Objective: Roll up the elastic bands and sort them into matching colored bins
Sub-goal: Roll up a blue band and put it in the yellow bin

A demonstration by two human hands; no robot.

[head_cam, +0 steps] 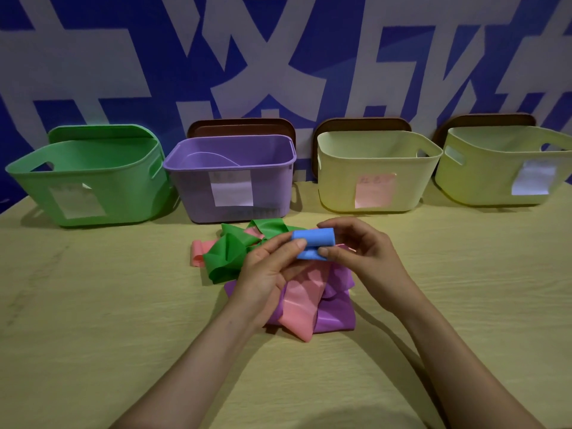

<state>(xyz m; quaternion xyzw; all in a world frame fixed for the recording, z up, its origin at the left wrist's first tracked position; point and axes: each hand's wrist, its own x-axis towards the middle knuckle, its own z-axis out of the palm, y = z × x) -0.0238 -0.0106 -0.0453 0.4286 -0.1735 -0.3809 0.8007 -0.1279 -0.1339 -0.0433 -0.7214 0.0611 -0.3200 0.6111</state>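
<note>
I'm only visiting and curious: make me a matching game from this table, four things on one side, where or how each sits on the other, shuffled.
Things
1. blue band
2. green band
3. green bin
4. purple bin

Places
A. far left of the row
B. rolled up, held by left hand and right hand
C. second from the left in the row
D. lying loose on the table

Pairs: 1-B, 2-D, 3-A, 4-C
</note>
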